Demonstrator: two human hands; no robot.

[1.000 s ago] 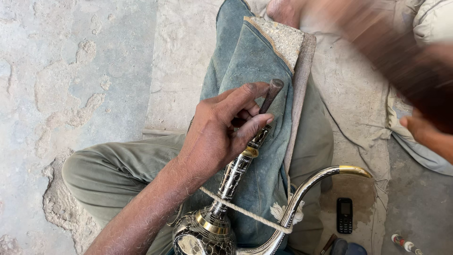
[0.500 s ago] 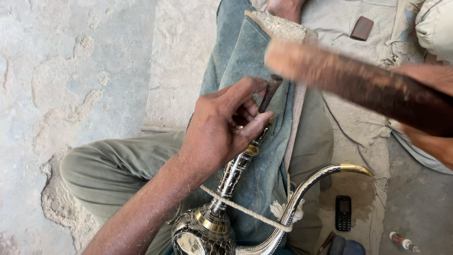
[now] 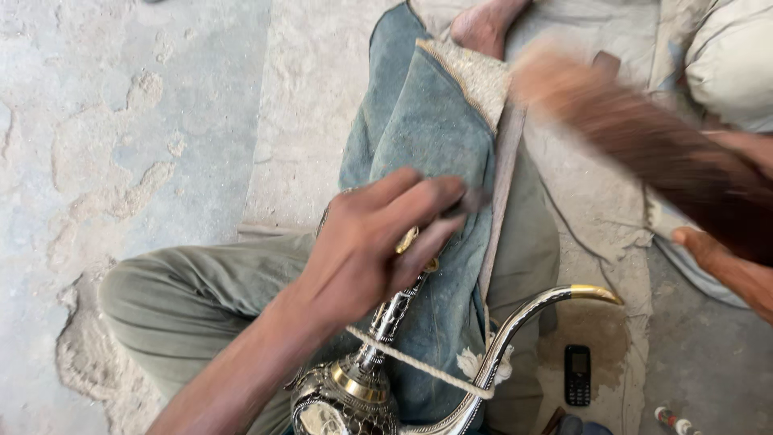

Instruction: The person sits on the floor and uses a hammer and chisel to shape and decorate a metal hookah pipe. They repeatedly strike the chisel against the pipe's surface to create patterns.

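My left hand (image 3: 370,250) is shut on a short dark metal punch (image 3: 475,200), which it presses against the slim neck of an ornate silver and gold ewer (image 3: 342,399) lying across my lap. The ewer's curved spout (image 3: 523,322) ends in a gold tip, and a pale cord (image 3: 411,366) ties the spout to the neck. My right hand (image 3: 725,258), at the right edge, grips a thick brown wooden club (image 3: 636,137). The club is blurred with motion, its end above and to the right of the punch.
A blue-grey cloth (image 3: 435,137) covers my thigh under the ewer. A bare foot (image 3: 483,24) shows at the top. A small black phone (image 3: 576,374) lies on the dusty mat at the lower right. Rough concrete floor (image 3: 121,121) spreads to the left.
The club swung down from the upper right towards the punch, and now its end has moved slightly up and to the right. My left hand has kept its grip on the ewer's neck.
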